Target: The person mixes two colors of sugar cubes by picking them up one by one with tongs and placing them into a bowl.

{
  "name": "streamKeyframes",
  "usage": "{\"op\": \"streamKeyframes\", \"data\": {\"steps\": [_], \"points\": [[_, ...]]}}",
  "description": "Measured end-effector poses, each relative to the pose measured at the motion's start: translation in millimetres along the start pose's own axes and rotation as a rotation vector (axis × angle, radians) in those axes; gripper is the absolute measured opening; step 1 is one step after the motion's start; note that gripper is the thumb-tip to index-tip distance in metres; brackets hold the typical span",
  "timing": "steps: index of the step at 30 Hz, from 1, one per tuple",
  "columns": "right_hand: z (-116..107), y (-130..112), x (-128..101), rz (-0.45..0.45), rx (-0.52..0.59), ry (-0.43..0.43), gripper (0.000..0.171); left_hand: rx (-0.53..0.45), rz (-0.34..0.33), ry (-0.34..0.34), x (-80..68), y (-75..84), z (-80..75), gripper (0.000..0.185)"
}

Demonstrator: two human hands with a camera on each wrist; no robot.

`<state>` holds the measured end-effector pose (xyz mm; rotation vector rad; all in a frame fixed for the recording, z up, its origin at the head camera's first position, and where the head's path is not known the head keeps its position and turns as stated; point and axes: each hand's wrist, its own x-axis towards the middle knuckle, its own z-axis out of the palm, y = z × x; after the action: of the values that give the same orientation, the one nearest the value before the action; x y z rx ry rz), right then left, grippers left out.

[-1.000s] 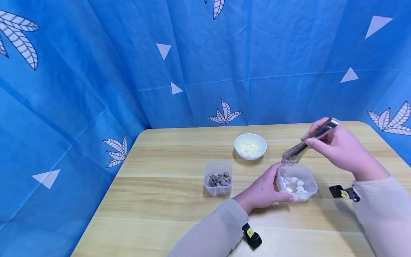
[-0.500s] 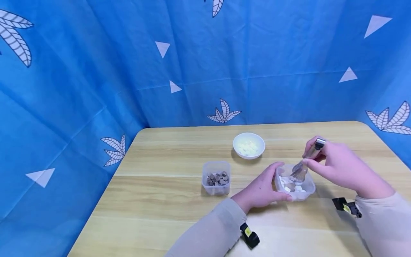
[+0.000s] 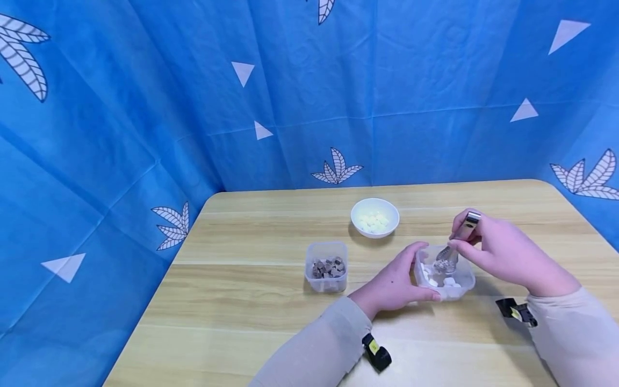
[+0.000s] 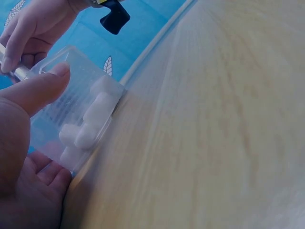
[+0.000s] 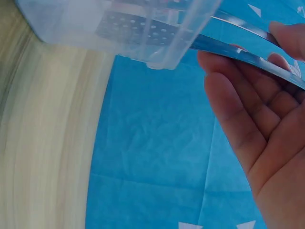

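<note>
A clear plastic container (image 3: 465, 290) with several white chunks (image 3: 448, 281) in it stands on the table at the right. My left hand (image 3: 394, 282) grips it from its left side, thumb along the near wall and fingers round the far side. In my right hand (image 3: 498, 250) are metal tongs (image 3: 465, 228), pinched between thumb and fingers. Their perforated ends (image 5: 128, 28) are down inside the container, seen through its wall in the right wrist view. The left wrist view shows the white chunks (image 4: 97, 107) lying along the container's bottom.
A second clear container (image 3: 326, 249) with brown cubes (image 3: 329, 269) stands left of the left hand. Behind the hands is a white bowl (image 3: 356, 217) holding pale yellow pieces (image 3: 373, 221). A blue patterned curtain (image 3: 411, 80) hangs beyond the wooden table (image 3: 251, 301).
My right hand has brought the tongs down from above the rim into the container, then shifted slightly left. My left hand keeps its grip on the container.
</note>
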<state>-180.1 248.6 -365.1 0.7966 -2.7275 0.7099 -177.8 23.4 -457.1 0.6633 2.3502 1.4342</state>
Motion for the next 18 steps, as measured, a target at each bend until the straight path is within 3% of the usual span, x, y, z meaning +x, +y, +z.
{"op": "streamKeyframes", "data": {"steps": [8, 13, 18], "points": [[-8.7, 0.7, 0.1, -0.045, 0.058, 0.048, 0.012, 0.005, 0.005, 0.003, -0.1, 0.2, -0.2, 0.1], [-9.7, 2.6, -0.1, -0.097, 0.068, 0.095, 0.015, 0.001, -0.006, 0.0, -0.5, 0.2, -0.1, 0.099], [-6.5, 4.1, 0.2, -0.085, 0.065, 0.094, 0.017, 0.006, -0.007, -0.001, -0.1, 0.7, 0.2, 0.099]]}}
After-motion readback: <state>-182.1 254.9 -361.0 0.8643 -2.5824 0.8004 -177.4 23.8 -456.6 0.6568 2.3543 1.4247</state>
